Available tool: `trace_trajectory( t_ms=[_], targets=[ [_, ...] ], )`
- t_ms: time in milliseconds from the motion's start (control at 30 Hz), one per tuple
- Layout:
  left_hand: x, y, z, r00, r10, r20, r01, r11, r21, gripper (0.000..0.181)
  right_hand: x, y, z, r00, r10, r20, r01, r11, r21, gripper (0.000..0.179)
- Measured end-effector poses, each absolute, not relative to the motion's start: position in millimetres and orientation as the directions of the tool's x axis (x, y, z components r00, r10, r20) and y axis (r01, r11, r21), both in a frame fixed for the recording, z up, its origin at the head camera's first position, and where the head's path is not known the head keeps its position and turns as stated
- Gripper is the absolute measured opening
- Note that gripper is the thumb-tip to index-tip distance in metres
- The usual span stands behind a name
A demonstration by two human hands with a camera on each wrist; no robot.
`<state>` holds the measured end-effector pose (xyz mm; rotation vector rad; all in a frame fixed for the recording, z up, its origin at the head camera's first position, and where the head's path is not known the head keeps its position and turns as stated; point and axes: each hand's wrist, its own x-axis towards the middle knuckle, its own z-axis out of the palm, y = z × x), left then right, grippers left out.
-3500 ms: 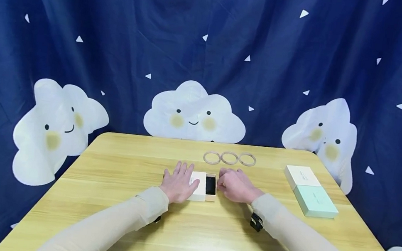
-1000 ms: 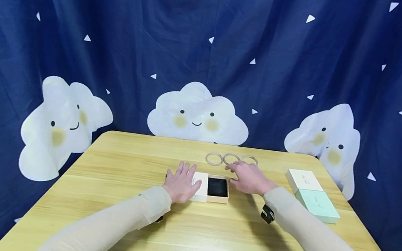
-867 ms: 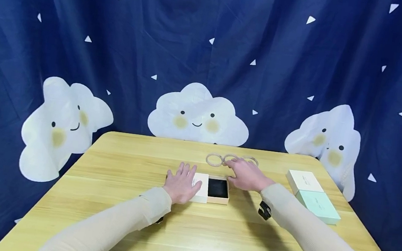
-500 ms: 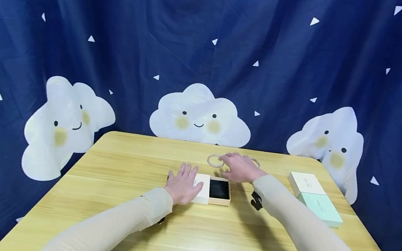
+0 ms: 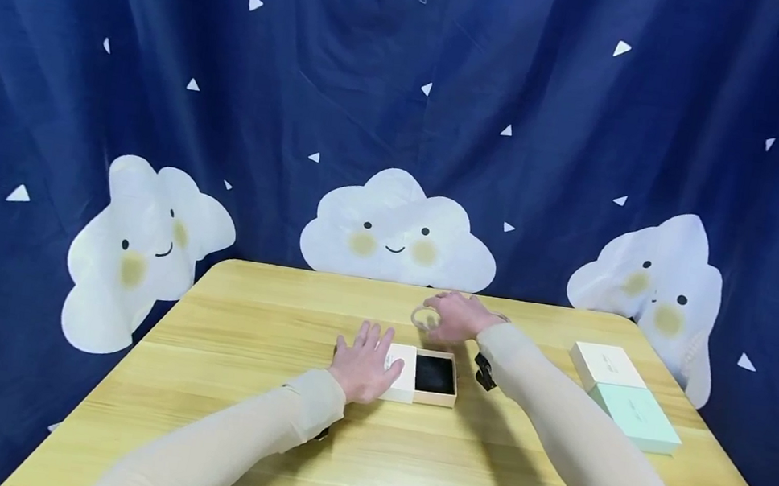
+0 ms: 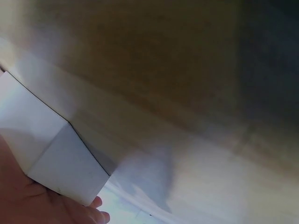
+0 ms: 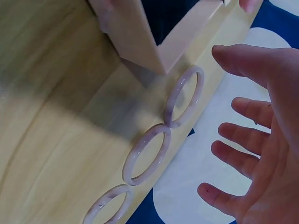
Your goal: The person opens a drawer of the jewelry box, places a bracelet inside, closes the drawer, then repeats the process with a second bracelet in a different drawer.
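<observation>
Person in front of me: off-white long sleeves, left sleeve (image 5: 218,449) and right sleeve (image 5: 578,428), both plain, smooth along the forearm. Left cuff (image 5: 322,405) looks loose, broad, a bit creased; right cuff (image 5: 499,344) same pale cloth. Black wrist device (image 5: 485,372) under the right one, chunky, details too small to read. Small black piece (image 5: 322,434) peeks out below the left, mostly hidden. Left hand (image 5: 361,365), right hand (image 5: 456,318): bare.

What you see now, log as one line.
left grip: rests on white box cover | right grip: hovers by bangles | tray: partly out | bangles: three, on table
</observation>
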<state>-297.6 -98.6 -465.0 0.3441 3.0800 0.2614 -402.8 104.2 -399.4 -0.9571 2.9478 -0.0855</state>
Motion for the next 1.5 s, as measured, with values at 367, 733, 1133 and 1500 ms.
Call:
trace_trajectory(
  t_ms=[367,733,1133,1500],
  targets=[
    [-295,-98,-462,-0.975,0.220,-0.022,0.213,0.962,0.172,0.073,-425,93,-398,-0.833,-0.540,-0.119,-0.537,0.841,-0.062,0.078],
    [-294,-96,-463,-0.975,0.217,-0.050,0.208,0.968,0.143,0.074,-444,88,-417,-0.856,-0.472,-0.209,-0.466,0.881,-0.083,0.087],
    [-295,-98,-466,-0.978,0.208,-0.019,0.204,0.972,0.117,0.072,-452,82,-428,-0.872,-0.439,-0.216,-0.424,0.899,-0.113,0.087],
    [-296,-97,-468,-0.978,0.210,0.004,0.209,0.970,0.125,0.070,-441,74,-418,-0.877,-0.437,-0.198,-0.427,0.899,-0.095,0.074]
  ],
)
